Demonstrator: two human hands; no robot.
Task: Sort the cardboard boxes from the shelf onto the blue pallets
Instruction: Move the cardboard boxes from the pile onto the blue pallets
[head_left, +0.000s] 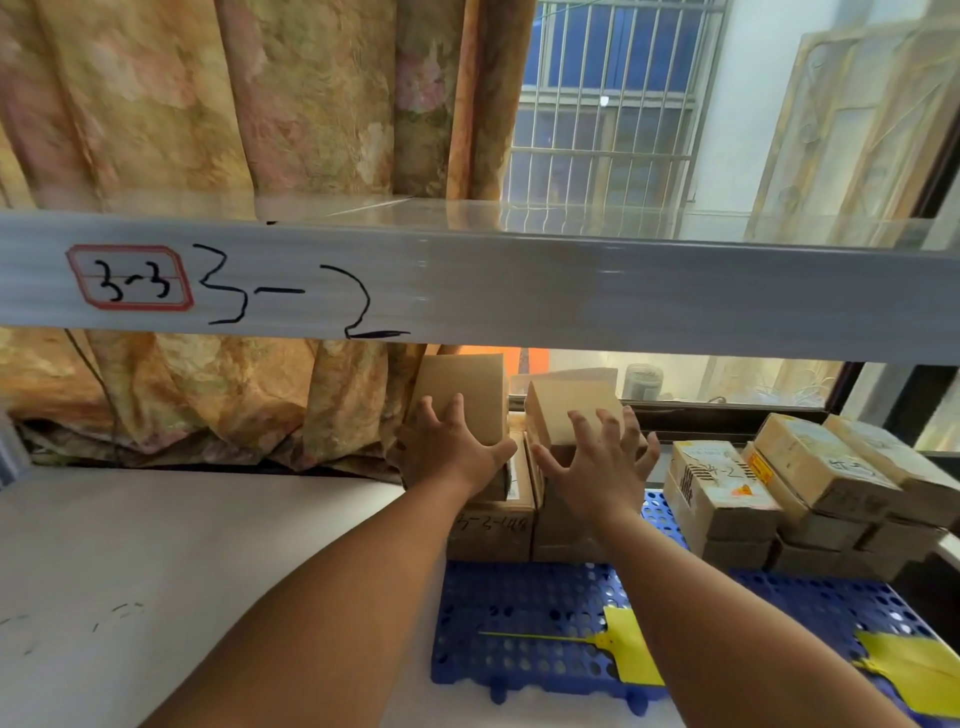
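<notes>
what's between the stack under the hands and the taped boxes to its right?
Head view: just a bare strip of blue pallet. The plain stack and the taped boxes stand apart, with nothing lying between them.

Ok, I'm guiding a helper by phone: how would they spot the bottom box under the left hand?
Find the left blue pallet. At its back, the left hand presses a stack's top box. The bottom box, unlike the plain box beside it, has black handwritten numbers on its front.
</notes>
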